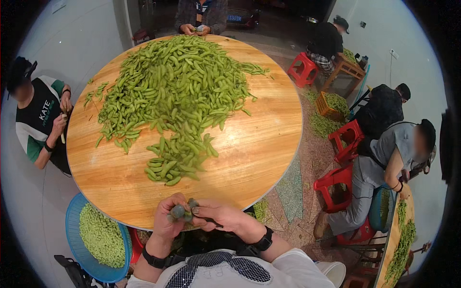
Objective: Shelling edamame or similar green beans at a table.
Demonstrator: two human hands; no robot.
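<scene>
My left hand and my right hand meet just over the near edge of a round wooden table. Grey-green rubber-like covers sit on some of the fingertips. Pinched between the fingers is a small green bean pod, mostly hidden by them. A thin dark strip pokes out under my right hand; what it is I cannot tell. Beyond the hands, a tongue of green soybean pods runs down from a large heap of pods at the table's far side.
Shelled green beans fill a blue plastic basket at lower left. A person sits at the left, another across the table. Red plastic stools, a yellow crate and more people are on the right. A white bucket stands beside me.
</scene>
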